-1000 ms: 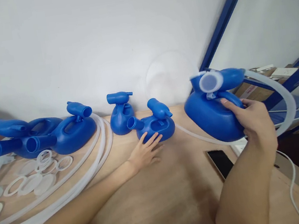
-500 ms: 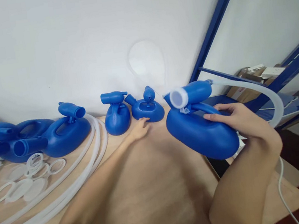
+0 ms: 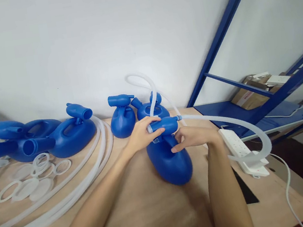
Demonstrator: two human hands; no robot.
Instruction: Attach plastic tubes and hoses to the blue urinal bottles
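Observation:
A blue jug (image 3: 172, 165) stands near the middle of the wooden table. My right hand (image 3: 187, 137) is closed round its handle. Above the jug, a blue cylindrical part (image 3: 169, 125) lies across, with a whitish ring at its left end; my left hand (image 3: 145, 131) grips that end between thumb and fingers. A clear tube (image 3: 235, 120) runs from the part's right tip and curls round to the right. Behind my hands are two more blue jugs, one (image 3: 123, 121) upright and the other (image 3: 155, 109) partly hidden by a looping tube.
More blue jugs (image 3: 71, 135) stand at the left, beside clear rings and discs (image 3: 41, 187) and long coiled tubes (image 3: 92, 173). A white power strip (image 3: 239, 151) lies at the right, near a blue metal shelf (image 3: 225, 110) with cardboard boxes (image 3: 250, 91).
My right hand has brought the jug left and down to the middle. My left hand has left the back jug and taken hold of the blue part's ringed end.

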